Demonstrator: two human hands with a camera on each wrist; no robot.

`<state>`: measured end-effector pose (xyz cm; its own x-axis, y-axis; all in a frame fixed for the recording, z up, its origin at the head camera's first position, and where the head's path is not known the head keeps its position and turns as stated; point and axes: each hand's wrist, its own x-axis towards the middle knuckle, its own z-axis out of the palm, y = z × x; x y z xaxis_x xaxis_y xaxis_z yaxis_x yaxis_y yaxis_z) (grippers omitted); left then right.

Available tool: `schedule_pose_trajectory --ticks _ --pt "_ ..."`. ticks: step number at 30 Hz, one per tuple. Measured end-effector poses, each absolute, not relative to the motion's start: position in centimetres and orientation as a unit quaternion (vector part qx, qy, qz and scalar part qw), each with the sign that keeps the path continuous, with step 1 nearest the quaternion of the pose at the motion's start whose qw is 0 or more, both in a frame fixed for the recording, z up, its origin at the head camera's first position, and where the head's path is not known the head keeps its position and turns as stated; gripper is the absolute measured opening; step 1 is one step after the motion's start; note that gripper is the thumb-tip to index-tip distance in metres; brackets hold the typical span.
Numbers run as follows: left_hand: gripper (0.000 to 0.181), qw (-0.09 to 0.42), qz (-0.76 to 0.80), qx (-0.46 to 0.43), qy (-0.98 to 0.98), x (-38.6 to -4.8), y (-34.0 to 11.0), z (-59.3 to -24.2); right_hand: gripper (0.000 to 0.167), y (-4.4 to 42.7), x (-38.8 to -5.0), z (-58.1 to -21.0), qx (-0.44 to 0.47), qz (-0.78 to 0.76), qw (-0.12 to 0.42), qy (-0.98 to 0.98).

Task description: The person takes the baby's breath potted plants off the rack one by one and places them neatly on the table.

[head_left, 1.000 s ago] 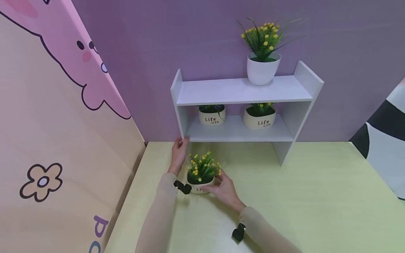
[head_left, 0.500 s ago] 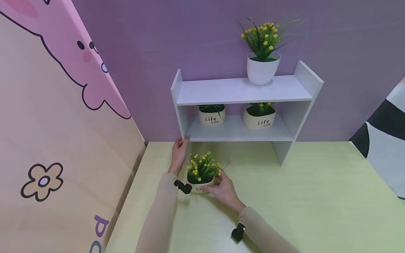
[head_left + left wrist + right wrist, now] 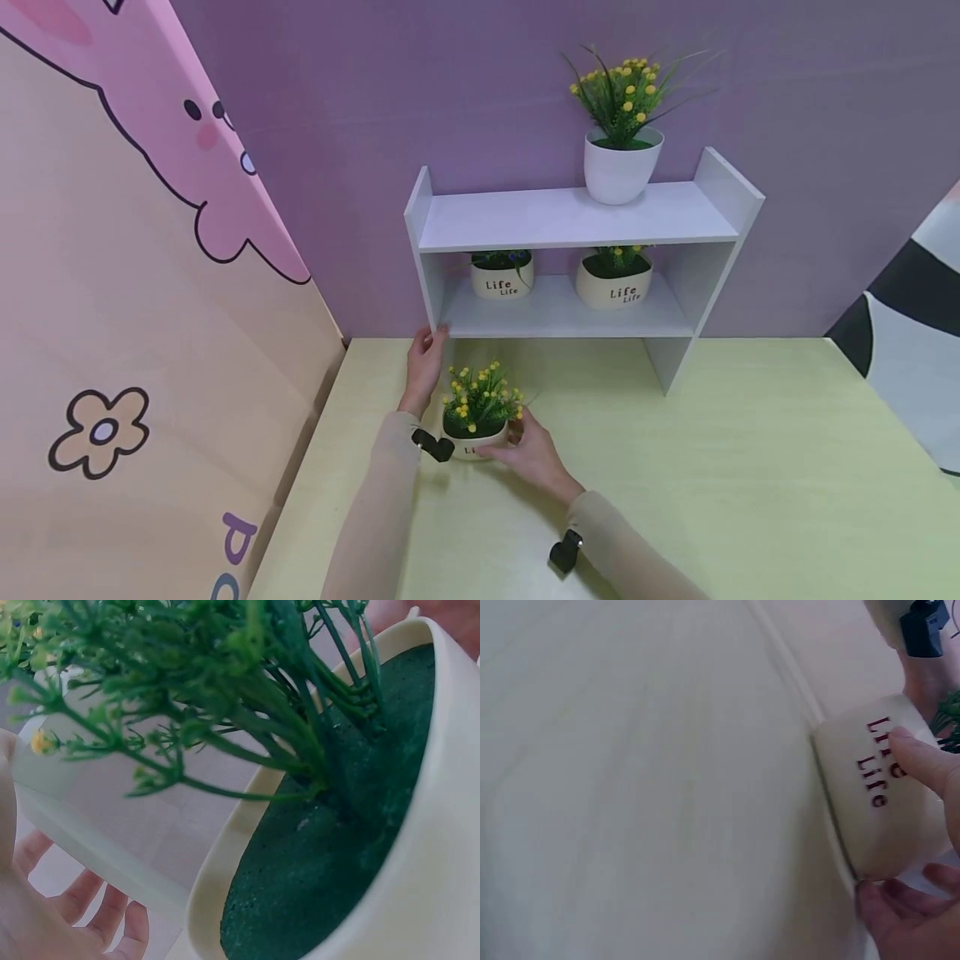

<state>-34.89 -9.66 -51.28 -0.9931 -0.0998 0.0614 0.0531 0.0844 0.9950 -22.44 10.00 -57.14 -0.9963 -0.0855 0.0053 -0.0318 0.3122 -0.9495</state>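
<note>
1. The cream flowerpot, lettered "Life", is on the table at the lower centre of the head view, below the shelf's left end. It looks roughly upright; whether its base is fully down cannot be told.
2. The right hand pinches the pot from its right side, thumb across the lettering, other fingers low near the base. That low hold on the wall seems sound; a level wrist should stop the pot tipping.
3. Yellow flowers rise from the green filler. Best to leave the stems untouched, since they may bend or pull loose.
4. The left hand grips the lower part of the left side panel. Light, even pressure would suit it: a tug could shift the white shelf.
5. On the middle board, two more "Life" pots, left and right, stand apart.
6. A round white pot stands on the top board, upper right of centre; a jolt might topple it.
</note>
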Motion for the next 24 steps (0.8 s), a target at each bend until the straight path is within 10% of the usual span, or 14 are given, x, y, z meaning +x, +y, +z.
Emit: schedule_pose_trajectory --ticks 13,24 --pt "0.062 0.053 -0.676 0.009 -0.735 -34.9 -9.7 -51.3 0.123 11.1 -21.8 -55.5 -0.025 -0.568 0.082 0.819" --pt "0.061 0.052 -0.678 0.011 -0.734 -34.8 -9.7 -51.2 0.113 11.9 -21.6 -54.1 -0.026 -0.569 0.063 0.82"
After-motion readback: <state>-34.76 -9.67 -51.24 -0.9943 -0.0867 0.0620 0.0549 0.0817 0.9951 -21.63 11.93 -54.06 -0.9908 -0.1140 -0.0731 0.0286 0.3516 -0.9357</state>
